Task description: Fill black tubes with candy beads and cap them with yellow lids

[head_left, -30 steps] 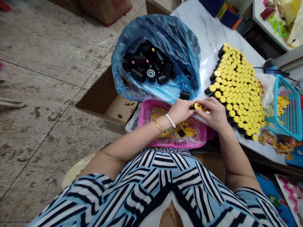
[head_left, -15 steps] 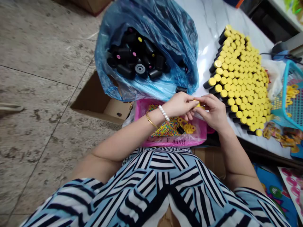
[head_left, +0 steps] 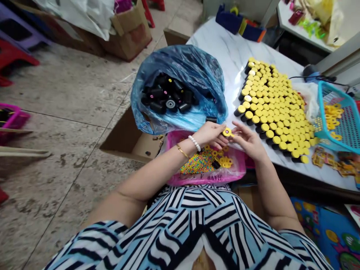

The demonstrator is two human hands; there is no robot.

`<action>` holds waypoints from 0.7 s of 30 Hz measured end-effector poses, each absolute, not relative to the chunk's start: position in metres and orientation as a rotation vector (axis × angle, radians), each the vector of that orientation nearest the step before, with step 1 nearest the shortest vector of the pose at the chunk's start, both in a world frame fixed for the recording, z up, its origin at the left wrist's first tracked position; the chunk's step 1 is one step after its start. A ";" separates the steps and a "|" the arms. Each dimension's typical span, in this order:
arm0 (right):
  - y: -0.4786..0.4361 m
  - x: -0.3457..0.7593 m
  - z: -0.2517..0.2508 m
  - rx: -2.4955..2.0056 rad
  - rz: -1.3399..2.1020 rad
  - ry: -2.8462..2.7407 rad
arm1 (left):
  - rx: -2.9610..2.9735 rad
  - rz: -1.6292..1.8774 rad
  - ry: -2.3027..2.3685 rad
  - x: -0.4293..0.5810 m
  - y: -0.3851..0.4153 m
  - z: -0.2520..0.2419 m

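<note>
In the head view, my left hand (head_left: 211,135) pinches a small yellow round plastic piece (head_left: 227,132) with a narrow tab and a dark pinkish centre. My right hand (head_left: 249,143) is beside it, thumb and fingers apart, the thumb close to the tab; whether they touch I cannot tell. Below both hands, a pink tray (head_left: 240,165) holds many tiny coloured beads (head_left: 198,162) and loose yellow ring pieces (head_left: 226,161). Beyond my left hand, an opened blue plastic bag (head_left: 197,62) contains black cylindrical bottles (head_left: 160,93); one more black bottle (head_left: 211,119) rests at its near edge.
Rows of black bottles with yellow caps (head_left: 278,108) stand packed on the marbled table (head_left: 205,37) to the right. Past them is a turquoise basket (head_left: 344,112) with yellow ring pieces. A cardboard box (head_left: 123,140) lies open at the left, beside the tiled floor.
My right hand's fingers have spread away from the yellow piece, leaving it in my left hand with its round face showing. The camera view has shifted, showing more of the room's far side.
</note>
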State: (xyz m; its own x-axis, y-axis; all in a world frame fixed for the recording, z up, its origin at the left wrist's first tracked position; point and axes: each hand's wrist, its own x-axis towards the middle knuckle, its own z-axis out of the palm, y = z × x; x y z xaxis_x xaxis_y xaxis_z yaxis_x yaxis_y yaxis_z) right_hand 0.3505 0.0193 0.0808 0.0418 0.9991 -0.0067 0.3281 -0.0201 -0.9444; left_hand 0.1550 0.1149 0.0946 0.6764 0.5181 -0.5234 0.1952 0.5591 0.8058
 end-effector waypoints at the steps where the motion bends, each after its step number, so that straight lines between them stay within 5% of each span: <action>1: 0.015 0.353 0.080 -1.466 1.087 -1.308 | 0.988 0.226 0.850 0.157 0.114 0.095; 21: 0.051 0.328 0.090 -1.548 1.350 -1.169 | 0.946 0.294 0.726 0.151 0.110 0.084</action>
State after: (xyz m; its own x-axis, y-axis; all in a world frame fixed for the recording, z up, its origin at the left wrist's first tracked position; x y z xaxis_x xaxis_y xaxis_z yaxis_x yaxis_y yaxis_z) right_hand 0.3280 0.0512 0.0903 0.0221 0.9557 -0.2934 0.1534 -0.2933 -0.9436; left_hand 0.1513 0.1095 0.0838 0.7299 0.5279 -0.4343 0.0772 0.5676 0.8197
